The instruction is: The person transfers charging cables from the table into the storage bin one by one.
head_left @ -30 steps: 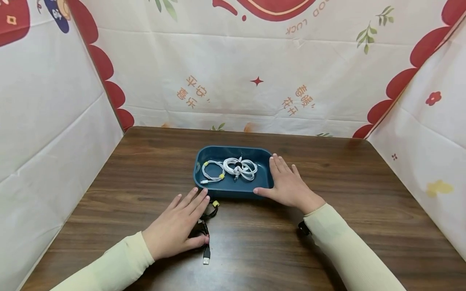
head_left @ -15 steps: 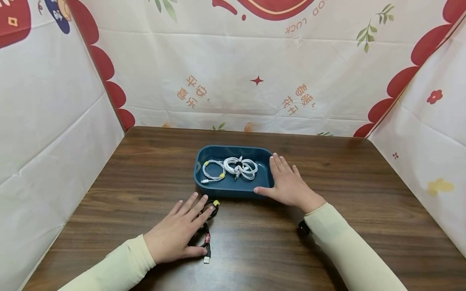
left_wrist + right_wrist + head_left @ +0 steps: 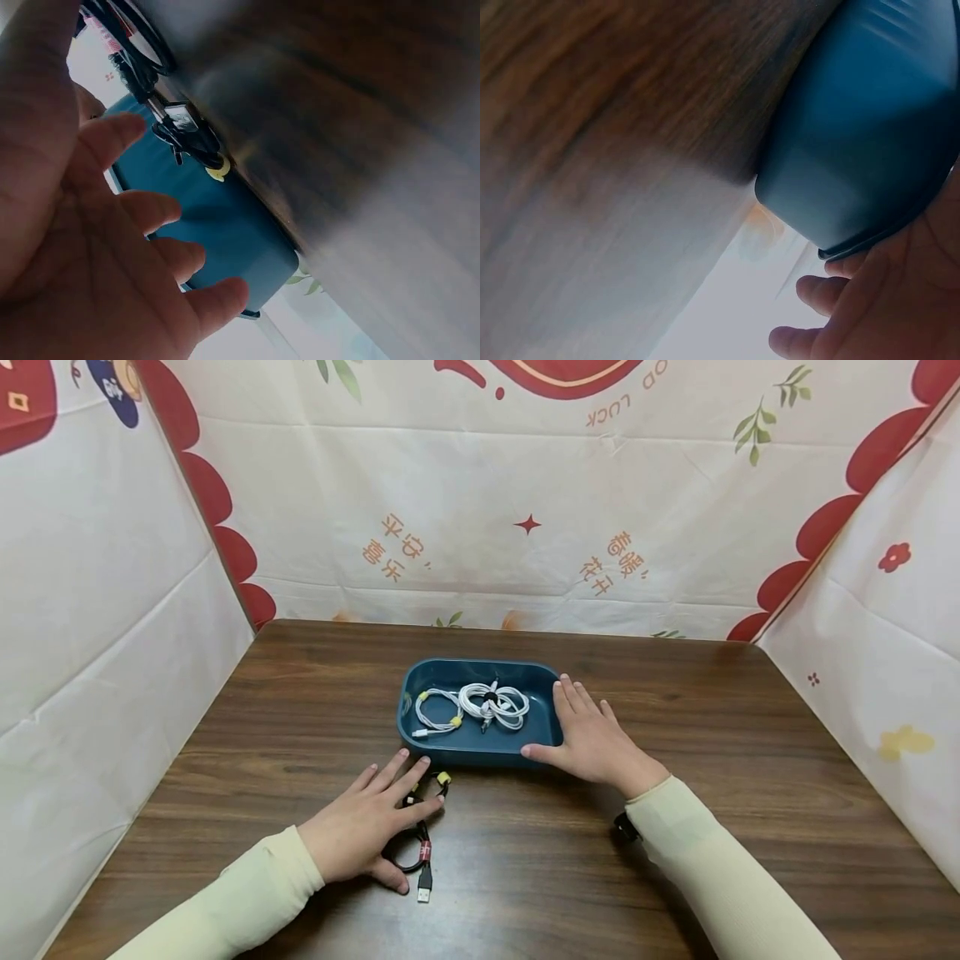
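Observation:
My left hand (image 3: 367, 827) hovers with spread fingers over two coiled black cables in front of the bin. The nearer black cable (image 3: 425, 877) has a red-and-white label and a USB plug. A yellow tie marks the farther black cable (image 3: 444, 779); the hand hides part of both coils. In the left wrist view the cables lie beyond the thumb, apart from the palm. My right hand (image 3: 597, 743) rests on the right end of the blue bin (image 3: 480, 756), fingers along its rim, thumb at the front. Inside are a white cable with yellow ties (image 3: 431, 730) and a bundled white cable (image 3: 513, 720).
The bin stands toward the back of a brown wood-grain table (image 3: 735, 793). White printed cloth (image 3: 480, 485) hangs behind the table and along both sides. A small black object (image 3: 626, 828) shows beneath the right sleeve.
My left hand's fingers have spread and its thumb has drawn back left, so more of the nearer black cable shows. My right hand and the bin have stayed in place.

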Action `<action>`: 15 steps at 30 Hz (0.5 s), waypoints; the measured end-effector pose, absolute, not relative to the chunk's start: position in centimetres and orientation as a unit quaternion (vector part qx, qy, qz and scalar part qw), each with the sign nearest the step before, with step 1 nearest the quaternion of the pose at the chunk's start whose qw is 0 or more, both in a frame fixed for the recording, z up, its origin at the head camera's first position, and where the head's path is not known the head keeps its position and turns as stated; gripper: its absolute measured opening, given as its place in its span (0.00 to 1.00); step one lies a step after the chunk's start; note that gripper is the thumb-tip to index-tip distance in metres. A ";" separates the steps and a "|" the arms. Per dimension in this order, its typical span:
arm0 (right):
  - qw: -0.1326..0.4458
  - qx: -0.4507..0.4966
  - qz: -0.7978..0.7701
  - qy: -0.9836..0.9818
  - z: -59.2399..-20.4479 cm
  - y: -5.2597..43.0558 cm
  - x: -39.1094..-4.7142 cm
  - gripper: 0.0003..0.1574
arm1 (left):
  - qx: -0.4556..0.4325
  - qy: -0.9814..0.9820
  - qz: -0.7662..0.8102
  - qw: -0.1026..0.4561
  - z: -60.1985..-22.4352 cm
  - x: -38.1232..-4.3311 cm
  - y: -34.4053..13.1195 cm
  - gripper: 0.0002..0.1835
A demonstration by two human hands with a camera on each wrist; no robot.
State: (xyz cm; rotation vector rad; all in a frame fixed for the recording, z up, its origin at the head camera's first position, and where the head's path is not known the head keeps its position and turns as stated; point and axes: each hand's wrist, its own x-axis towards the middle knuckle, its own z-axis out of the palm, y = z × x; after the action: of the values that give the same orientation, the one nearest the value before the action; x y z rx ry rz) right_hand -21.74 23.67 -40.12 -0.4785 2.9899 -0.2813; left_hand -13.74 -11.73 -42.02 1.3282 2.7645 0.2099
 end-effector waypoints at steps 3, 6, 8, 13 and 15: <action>0.051 -0.157 -0.093 0.982 -40.1 23.7 -21.7 0.80 | 0.443 0.894 0.057 0.030 -42.1 -13.8 -11.6 0.50; 0.051 -0.156 -0.092 0.982 -40.1 23.7 -21.7 0.80 | 0.448 0.893 0.043 0.020 -42.1 -13.8 -11.5 0.49; 0.052 -0.155 -0.093 0.982 -40.0 23.6 -21.6 0.80 | 0.449 0.892 0.040 0.020 -42.1 -13.7 -11.6 0.49; 0.051 -0.157 -0.095 0.982 -40.0 23.6 -21.6 0.80 | 0.451 0.890 0.050 0.041 -41.8 -13.6 -11.8 0.52; 0.052 -0.158 -0.094 0.982 -40.0 23.7 -21.6 0.80 | 0.453 0.889 0.051 0.046 -41.7 -13.6 -12.0 0.52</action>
State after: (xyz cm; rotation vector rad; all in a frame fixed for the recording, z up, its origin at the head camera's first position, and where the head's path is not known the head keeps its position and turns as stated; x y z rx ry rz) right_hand -21.63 23.65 -39.98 -0.4808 2.9862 -0.2849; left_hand -13.60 -11.98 -41.70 1.3837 2.7130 0.1562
